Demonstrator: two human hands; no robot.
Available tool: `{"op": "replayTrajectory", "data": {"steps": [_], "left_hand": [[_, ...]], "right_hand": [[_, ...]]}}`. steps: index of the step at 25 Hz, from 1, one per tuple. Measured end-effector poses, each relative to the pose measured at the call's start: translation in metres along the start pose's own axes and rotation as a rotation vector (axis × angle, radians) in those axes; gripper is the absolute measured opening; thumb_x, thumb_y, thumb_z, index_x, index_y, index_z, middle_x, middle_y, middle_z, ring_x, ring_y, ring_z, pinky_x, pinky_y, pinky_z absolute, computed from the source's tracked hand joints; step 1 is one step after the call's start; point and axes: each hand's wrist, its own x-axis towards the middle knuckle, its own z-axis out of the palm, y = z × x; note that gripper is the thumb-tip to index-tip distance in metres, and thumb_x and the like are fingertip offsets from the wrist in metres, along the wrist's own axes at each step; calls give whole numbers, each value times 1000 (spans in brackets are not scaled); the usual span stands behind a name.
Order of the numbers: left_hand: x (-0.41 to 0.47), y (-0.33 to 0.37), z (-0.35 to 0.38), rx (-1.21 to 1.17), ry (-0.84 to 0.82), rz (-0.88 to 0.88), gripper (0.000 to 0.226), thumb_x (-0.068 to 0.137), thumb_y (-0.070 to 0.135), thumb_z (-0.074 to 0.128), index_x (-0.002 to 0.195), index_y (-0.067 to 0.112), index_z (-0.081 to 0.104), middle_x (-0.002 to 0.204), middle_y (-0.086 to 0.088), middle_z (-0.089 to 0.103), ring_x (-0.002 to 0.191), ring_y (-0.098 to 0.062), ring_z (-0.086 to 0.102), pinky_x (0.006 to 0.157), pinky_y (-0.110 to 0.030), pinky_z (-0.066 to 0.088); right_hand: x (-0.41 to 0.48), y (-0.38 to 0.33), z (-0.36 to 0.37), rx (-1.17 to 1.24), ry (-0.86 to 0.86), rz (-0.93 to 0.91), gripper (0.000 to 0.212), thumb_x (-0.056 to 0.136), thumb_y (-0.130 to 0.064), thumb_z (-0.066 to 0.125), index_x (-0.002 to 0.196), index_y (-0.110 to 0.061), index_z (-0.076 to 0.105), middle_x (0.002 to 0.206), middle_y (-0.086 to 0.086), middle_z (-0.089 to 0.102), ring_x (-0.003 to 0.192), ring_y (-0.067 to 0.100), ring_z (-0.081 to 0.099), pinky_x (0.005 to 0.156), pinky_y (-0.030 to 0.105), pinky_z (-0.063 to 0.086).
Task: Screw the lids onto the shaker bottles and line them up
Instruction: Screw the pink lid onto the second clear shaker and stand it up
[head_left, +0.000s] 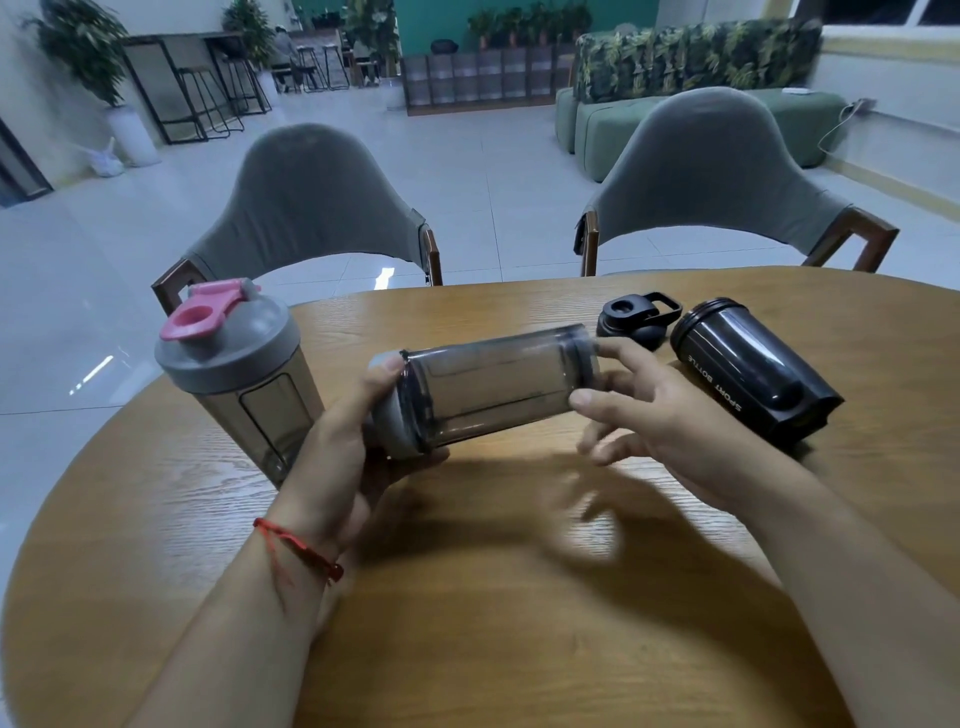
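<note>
I hold a smoky transparent shaker bottle (493, 382) sideways above the round wooden table (519, 597). My left hand (353, 447) grips its grey lid end (387, 426). My right hand (660, 410) is at the bottle's base end, fingers spread and touching it lightly. A second shaker with a grey lid and pink flip cap (234, 364) stands upright at the left. A black bottle marked SPORT BOTTLE (748, 369) lies on its side at the right, open mouth facing away. Its black lid (636, 317) rests on the table just behind.
Two grey chairs with wooden arms, one (306, 208) on the left and one (717, 176) on the right, stand at the table's far side. Beyond them are a tiled floor, a green sofa (675, 109) and bar stools.
</note>
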Motion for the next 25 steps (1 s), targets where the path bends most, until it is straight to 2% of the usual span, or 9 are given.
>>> {"op": "replayTrajectory", "data": {"steps": [6,9,11,13,15,16,18,20,25], "left_hand": [[-2,1,2,24,-17,-76,47,93,54,75,122,18,85,122,-27,78,105,-34,74,80,-46,69],[0,-5,-1,70,-27,55,57,93,53,75,134,12,75,125,-21,78,112,-39,77,90,-56,67],[1,-7,-3,117,-48,115,66,90,53,77,140,12,67,131,-24,77,119,-44,76,98,-63,64],[0,-4,1,126,-44,68,61,92,51,75,137,10,71,131,-29,75,111,-44,78,99,-61,62],[-3,0,5,93,-24,-7,45,99,47,71,125,11,81,121,-28,79,95,-34,78,95,-56,61],[-4,0,6,80,-21,-21,41,101,46,69,121,13,83,115,-25,81,93,-31,78,95,-56,61],[-3,-1,3,122,-48,40,49,98,51,72,129,14,77,123,-21,81,107,-36,79,99,-61,61],[-1,-3,2,150,-62,98,64,89,56,78,138,15,70,130,-23,77,120,-44,76,101,-63,62],[-3,-1,6,79,-16,-8,45,92,55,75,118,20,85,122,-22,81,103,-36,78,83,-48,68]], "right_hand": [[-3,-1,0,-112,12,-54,63,87,-46,82,145,-46,58,126,11,69,90,26,76,73,38,62],[-2,-1,1,-149,29,-26,46,87,-67,71,114,-31,70,98,20,73,69,27,67,56,34,53],[-2,0,2,-199,62,68,64,88,-80,57,105,-19,71,80,16,70,59,26,60,49,30,46],[-1,2,3,-171,65,75,60,91,-75,58,115,-21,72,98,10,76,69,25,68,54,30,53],[-2,0,4,-114,54,2,45,92,-58,69,129,-33,70,121,8,73,92,23,75,67,32,60],[-2,-1,6,-98,58,-27,42,93,-53,71,130,-33,71,121,8,72,93,24,75,69,34,61],[-2,1,8,-91,90,1,40,102,-55,67,119,-20,74,101,14,74,73,25,69,59,37,56],[-2,1,11,-96,128,120,57,108,-64,52,108,-12,74,80,14,74,58,25,61,54,34,49],[-3,-2,10,-49,61,18,49,101,-62,60,119,-18,71,100,11,72,73,26,68,58,32,53]]}}
